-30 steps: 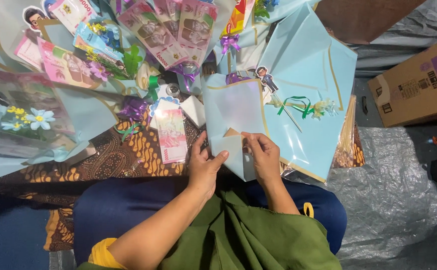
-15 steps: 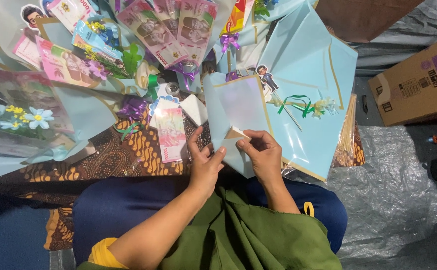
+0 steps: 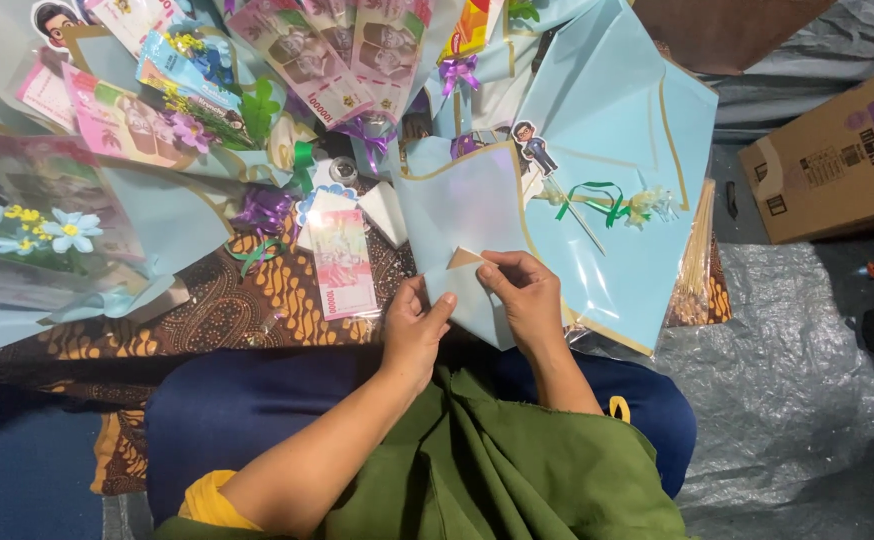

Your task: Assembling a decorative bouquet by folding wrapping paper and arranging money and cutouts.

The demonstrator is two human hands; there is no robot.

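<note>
I have both hands on the light-blue wrapping sheet (image 3: 462, 215), which lies over the batik cloth (image 3: 207, 305) just ahead of my lap. My left hand (image 3: 412, 330) pinches the folded lower corner, thumb on top, fingers closed on the paper. My right hand (image 3: 527, 295) presses the fold's peak with curled fingers. I judge the crease could skew if either pinch slips, since the sheet looks slick. The pink banknote (image 3: 340, 262) just beside my left hand could be nudged.
</note>
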